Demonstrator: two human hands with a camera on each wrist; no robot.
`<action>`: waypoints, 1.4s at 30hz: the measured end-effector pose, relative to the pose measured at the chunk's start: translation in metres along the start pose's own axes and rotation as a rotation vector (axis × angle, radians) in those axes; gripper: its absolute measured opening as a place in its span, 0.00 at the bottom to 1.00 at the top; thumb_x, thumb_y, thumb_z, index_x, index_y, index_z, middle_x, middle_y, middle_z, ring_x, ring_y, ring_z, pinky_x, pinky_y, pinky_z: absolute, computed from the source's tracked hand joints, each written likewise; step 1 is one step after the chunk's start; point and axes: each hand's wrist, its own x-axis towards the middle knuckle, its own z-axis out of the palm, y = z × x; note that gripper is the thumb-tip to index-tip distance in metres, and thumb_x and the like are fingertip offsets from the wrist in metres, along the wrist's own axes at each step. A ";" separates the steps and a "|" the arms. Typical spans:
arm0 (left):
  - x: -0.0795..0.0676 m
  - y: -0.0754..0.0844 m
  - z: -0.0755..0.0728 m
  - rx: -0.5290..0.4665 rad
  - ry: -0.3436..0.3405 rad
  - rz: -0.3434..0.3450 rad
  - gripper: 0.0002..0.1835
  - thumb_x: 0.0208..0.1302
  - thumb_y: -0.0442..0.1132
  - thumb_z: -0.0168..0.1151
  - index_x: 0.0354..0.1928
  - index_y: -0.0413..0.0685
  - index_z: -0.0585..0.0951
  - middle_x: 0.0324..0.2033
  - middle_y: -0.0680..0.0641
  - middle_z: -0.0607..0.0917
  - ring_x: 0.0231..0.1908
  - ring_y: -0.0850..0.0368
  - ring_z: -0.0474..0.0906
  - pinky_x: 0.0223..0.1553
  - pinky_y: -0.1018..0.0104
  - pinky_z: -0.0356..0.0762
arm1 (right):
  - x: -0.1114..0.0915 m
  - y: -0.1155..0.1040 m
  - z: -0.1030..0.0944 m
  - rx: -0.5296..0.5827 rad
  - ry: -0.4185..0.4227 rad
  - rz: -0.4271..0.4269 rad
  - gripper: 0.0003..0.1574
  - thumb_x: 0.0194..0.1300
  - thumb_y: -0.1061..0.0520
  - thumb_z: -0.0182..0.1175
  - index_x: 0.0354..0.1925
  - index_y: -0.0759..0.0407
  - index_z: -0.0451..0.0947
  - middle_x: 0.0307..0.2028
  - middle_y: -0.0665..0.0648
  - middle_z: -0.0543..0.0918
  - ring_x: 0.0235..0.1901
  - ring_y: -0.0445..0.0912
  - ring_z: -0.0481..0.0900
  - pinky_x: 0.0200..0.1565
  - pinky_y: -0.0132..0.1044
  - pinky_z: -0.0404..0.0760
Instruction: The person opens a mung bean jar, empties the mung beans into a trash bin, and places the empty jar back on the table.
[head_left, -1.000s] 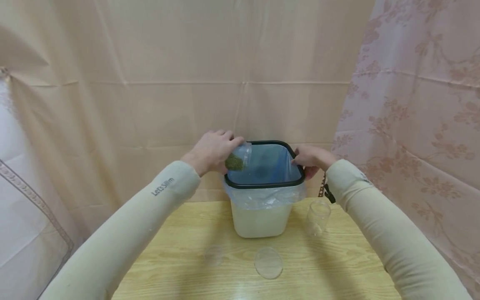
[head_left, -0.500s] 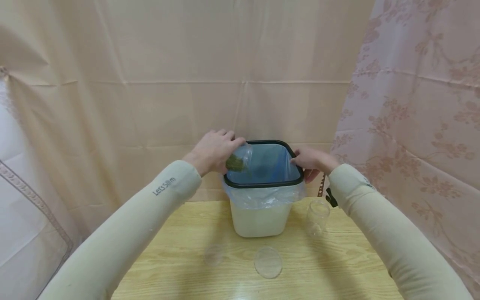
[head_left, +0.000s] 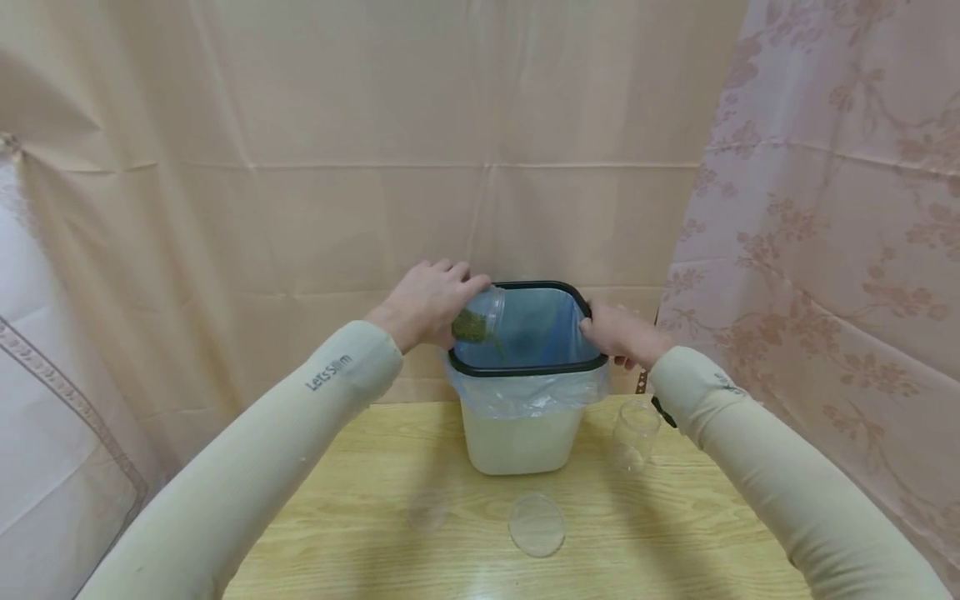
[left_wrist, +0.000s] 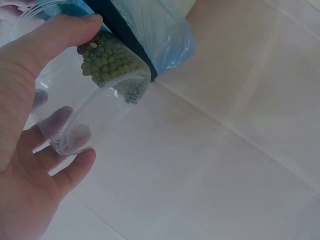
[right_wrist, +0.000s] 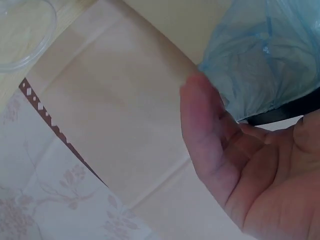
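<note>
My left hand (head_left: 426, 302) grips a clear plastic jar (head_left: 492, 305), tipped on its side over the left part of a white trash bin (head_left: 521, 442). Green beans (left_wrist: 107, 62), which look like mung beans, lie along the jar's lower side in the left wrist view. A few spill from its mouth into the bin. The bin has a black rim (head_left: 528, 369) and a bluish plastic bag (head_left: 525, 397) folded over it. At the bin's right side, my right hand (head_left: 618, 331) holds the rim, thumb side toward the inside; its fingertips are partly hidden.
On the wooden table (head_left: 330, 508), a second clear jar (head_left: 637, 433) stands right of the bin. A clear round lid (head_left: 536, 525) lies in front, and another faint clear disc (head_left: 427, 510) lies to its left. Fabric curtains hang behind and at both sides.
Beans now trickle out of the jar's mouth, where earlier they stayed inside. My right hand has shifted slightly on the rim. The left hand stays nearly in place.
</note>
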 end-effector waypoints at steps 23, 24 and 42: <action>0.007 0.008 -0.002 0.062 -0.078 -0.009 0.50 0.51 0.51 0.80 0.74 0.51 0.65 0.61 0.44 0.75 0.60 0.44 0.71 0.60 0.50 0.72 | 0.004 0.000 0.000 -0.329 0.038 -0.173 0.39 0.79 0.54 0.40 0.78 0.69 0.45 0.68 0.75 0.68 0.64 0.69 0.71 0.62 0.63 0.70; 0.007 0.008 -0.003 0.066 -0.076 -0.008 0.50 0.51 0.51 0.80 0.74 0.51 0.65 0.61 0.43 0.75 0.61 0.44 0.71 0.60 0.50 0.72 | 0.004 0.000 0.000 -0.333 0.048 -0.175 0.38 0.79 0.54 0.40 0.78 0.69 0.45 0.67 0.75 0.69 0.64 0.68 0.71 0.62 0.63 0.70; 0.005 0.008 -0.003 0.076 -0.073 -0.028 0.51 0.51 0.53 0.80 0.74 0.51 0.64 0.62 0.43 0.74 0.62 0.43 0.70 0.60 0.49 0.72 | 0.002 -0.004 0.001 -0.342 0.086 -0.158 0.39 0.80 0.49 0.44 0.78 0.67 0.49 0.71 0.73 0.64 0.68 0.68 0.65 0.65 0.63 0.65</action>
